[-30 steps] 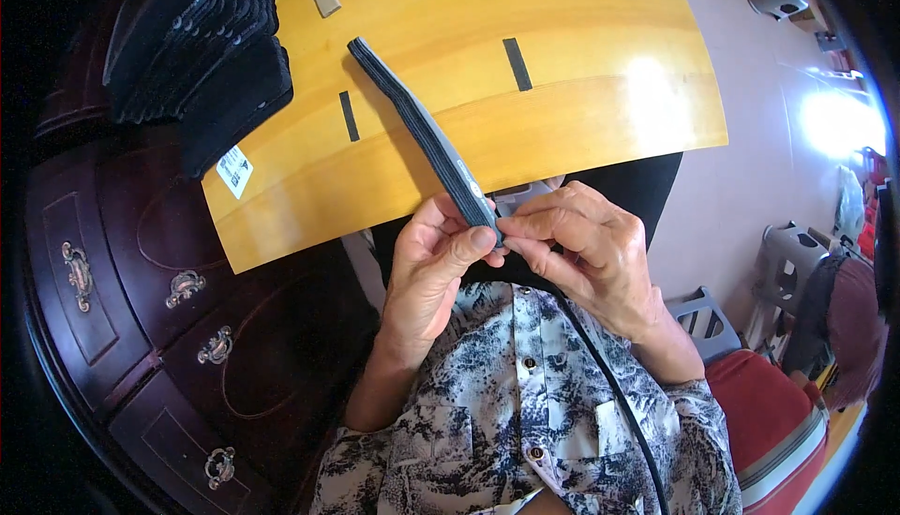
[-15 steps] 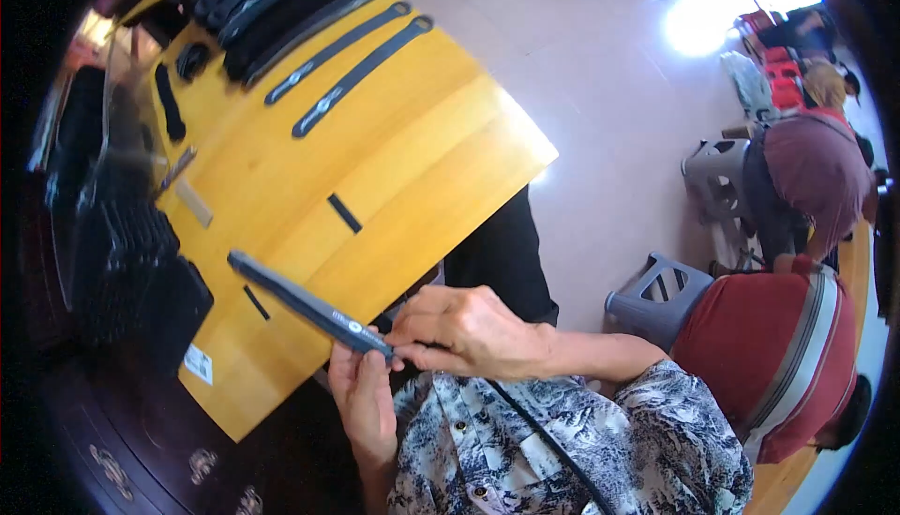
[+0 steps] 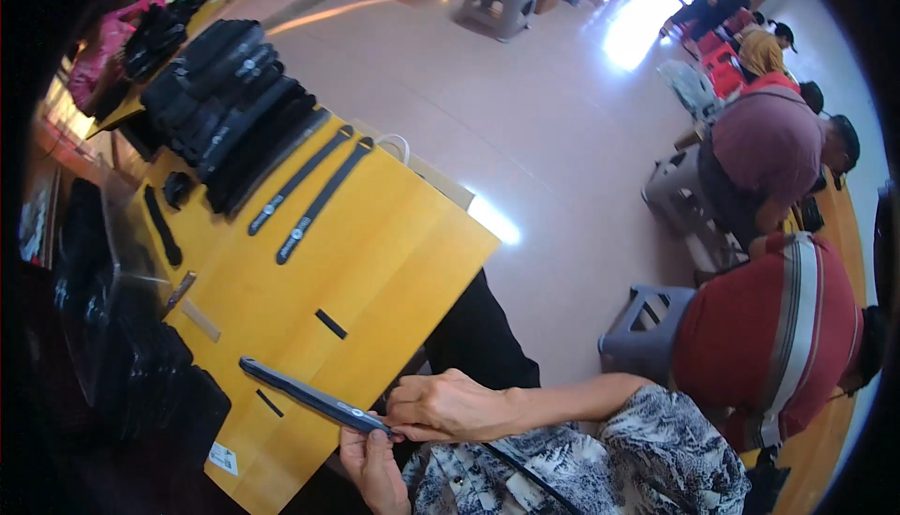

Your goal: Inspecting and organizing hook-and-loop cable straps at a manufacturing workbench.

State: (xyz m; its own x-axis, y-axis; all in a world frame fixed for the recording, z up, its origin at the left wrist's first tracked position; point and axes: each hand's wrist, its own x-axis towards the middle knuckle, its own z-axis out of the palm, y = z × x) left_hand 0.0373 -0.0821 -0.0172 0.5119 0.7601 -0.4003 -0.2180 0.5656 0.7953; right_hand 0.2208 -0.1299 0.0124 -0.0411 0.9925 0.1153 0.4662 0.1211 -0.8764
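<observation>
A long dark strap (image 3: 305, 399) with pale printing near its lower end reaches over the near part of the yellow table. Its lower end is pinched between the thumb and fingers of my left hand (image 3: 372, 466). My right hand (image 3: 450, 405) is closed at the same end, fingertips pressed together against the strap's tip; my fingers hide exactly what they grip there. Two similar flat straps (image 3: 302, 178) lie side by side farther up the table. Short black strips (image 3: 331, 324) rest on the wood near the held strap.
Piled black straps (image 3: 225, 107) cover the table's far left. A tan strip (image 3: 201, 320) and a narrow brown object (image 3: 179, 294) lie at the left edge, beside stacked black pieces (image 3: 150, 356). To the right, people (image 3: 759, 337) sit on grey stools (image 3: 645, 328).
The view has tilted up, so the table and hands appear lower and more floor shows. Both hands keep their hold at the strap's end.
</observation>
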